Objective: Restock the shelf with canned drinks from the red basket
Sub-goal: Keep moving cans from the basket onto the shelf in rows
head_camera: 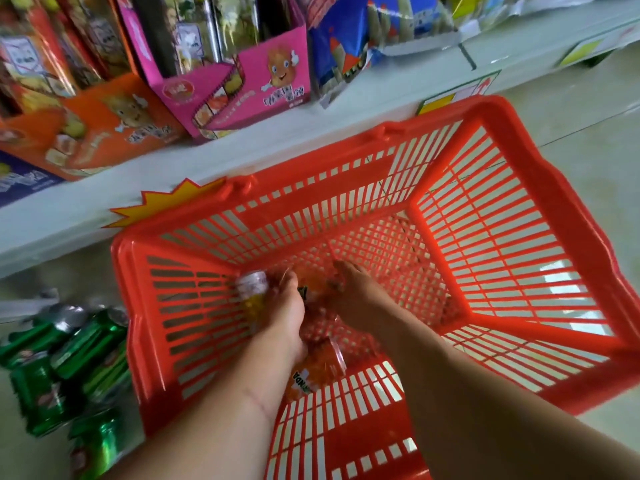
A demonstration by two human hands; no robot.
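We look down into a red basket standing on the floor against a pale shelf. On the shelf stand an orange snack box, a pink snack box and blue packets; a yellow starburst tag hangs from its edge, just behind the basket rim. Left of the basket, green cans crowd a lower level.

Both our bare forearms reach over the basket's near wall to its mesh bottom. Our left hand has its fingers clamped on an orange can, silver top tilted toward the left wall. Our right hand rests palm down just beside it, on blurred orange cans; we cannot tell whether its fingers have closed on one. Another orange can lies on its side under our left wrist, against the near wall.
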